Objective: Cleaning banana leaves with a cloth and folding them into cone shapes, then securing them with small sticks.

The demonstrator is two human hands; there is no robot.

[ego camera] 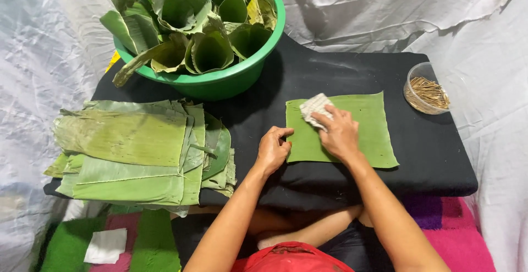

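Note:
A squared piece of green banana leaf (367, 129) lies flat on a black padded board (429, 162). My right hand (338, 132) presses a small pale striped cloth (314, 109) onto the leaf's upper left part. With curled fingers, my left hand (273, 150) pins down the leaf's left edge. Both forearms reach in from the bottom of the view.
A stack of cut banana leaves (137, 151) lies on the board's left side. A green basin (231, 77) of leaf cones stands at the back. A clear cup of short wooden sticks (428, 89) sits at the right. White crumpled sheeting surrounds the board.

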